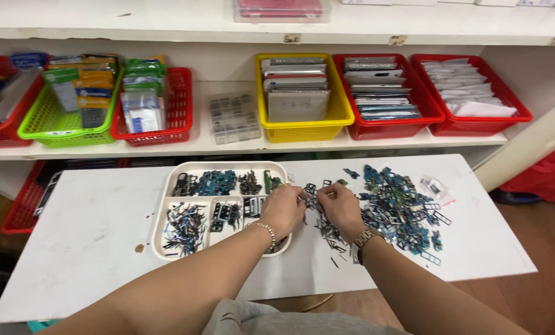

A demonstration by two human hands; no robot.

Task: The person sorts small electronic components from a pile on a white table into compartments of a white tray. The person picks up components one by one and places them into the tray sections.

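My left hand (283, 208), with a bead bracelet at the wrist, hovers at the right edge of a cream divided tray (165, 211), its fingers pinched on a small dark part. My right hand (339, 208), wearing a wristwatch, meets it over a loose pile of small electronic parts (398, 201) on the white table (91, 242), fingertips pinched on a small piece from the pile. The tray's compartments hold sorted parts: blue-green circuit pieces, dark frames, thin metal strips. What exactly sits between the fingertips is too small to make out.
Behind the table, a shelf carries a yellow basket (302, 127), red baskets (383, 121), a green basket (60, 124) and a clear compartment box (234, 118), all filled with packets and flat parts. Small plastic bags (435, 186) lie at the pile's right. More red baskets sit lower left.
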